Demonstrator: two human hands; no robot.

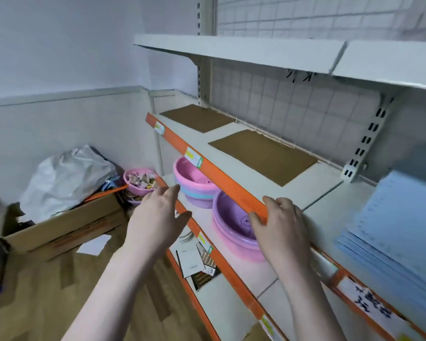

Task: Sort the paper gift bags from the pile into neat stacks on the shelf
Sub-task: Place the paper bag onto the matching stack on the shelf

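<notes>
Two flat brown paper bags lie on the middle shelf [312, 190]: one [197, 118] at the far left, another [263, 156] to its right. A stack of light blue paper bags [399, 230] sits on the same shelf at the right. My right hand [278, 225] rests on the shelf's orange front edge [221, 173], fingers curled over it, holding nothing else. Left of it, my left hand [158, 217] hovers in front of the lower shelf with fingers apart and empty. No pile of bags shows apart from these.
Pink and purple plastic basins [234, 227] stand on the lower shelf [251, 271], with more [194, 183] behind. A cardboard box [67, 225] with a white plastic bag [67, 178] sits on the wooden floor at left. An upper shelf [244, 51] overhangs. Small packets [197, 262] lie lower down.
</notes>
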